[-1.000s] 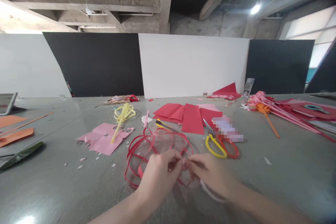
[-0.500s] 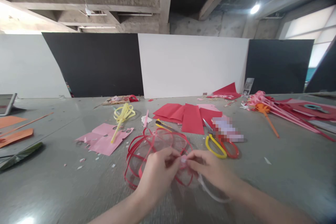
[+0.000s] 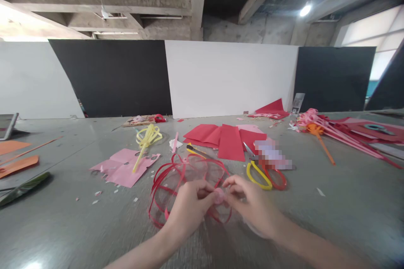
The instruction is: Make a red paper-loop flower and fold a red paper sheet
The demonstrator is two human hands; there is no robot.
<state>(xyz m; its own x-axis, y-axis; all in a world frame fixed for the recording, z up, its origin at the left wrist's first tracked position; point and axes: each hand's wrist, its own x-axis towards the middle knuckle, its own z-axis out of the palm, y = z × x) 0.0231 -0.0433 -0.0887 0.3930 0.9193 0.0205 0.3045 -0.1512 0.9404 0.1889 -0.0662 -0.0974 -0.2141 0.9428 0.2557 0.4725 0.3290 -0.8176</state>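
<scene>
Between my two hands is a small round pink paper piece [image 3: 219, 196], slightly blurred. My left hand [image 3: 189, 206] pinches its left side between thumb and fingers. My right hand [image 3: 257, 206] closes on its right edge with the thumb and curled fingers. A pale, thin strip [image 3: 257, 232] shows faintly under my right hand, mostly hidden. Loops of narrow red paper strip [image 3: 155, 187] lie on the table around and behind my left hand. Scissors with yellow and red handles [image 3: 259, 178] rest just beyond my right hand.
Red paper sheets [image 3: 231, 143] and a yellow cutter [image 3: 193, 149] lie ahead. Left of them are a pink sheet with holes [image 3: 124, 172] and a yellow paper-strip flower [image 3: 148, 138]. Pink strip flowers [image 3: 311, 117] lie far right. Paper scraps dot the grey table [image 3: 94, 235].
My right fingers have lifted and shifted slightly on the pink piece, whose round face now shows more. The pale strip that hung in a loop below my right hand is now mostly hidden.
</scene>
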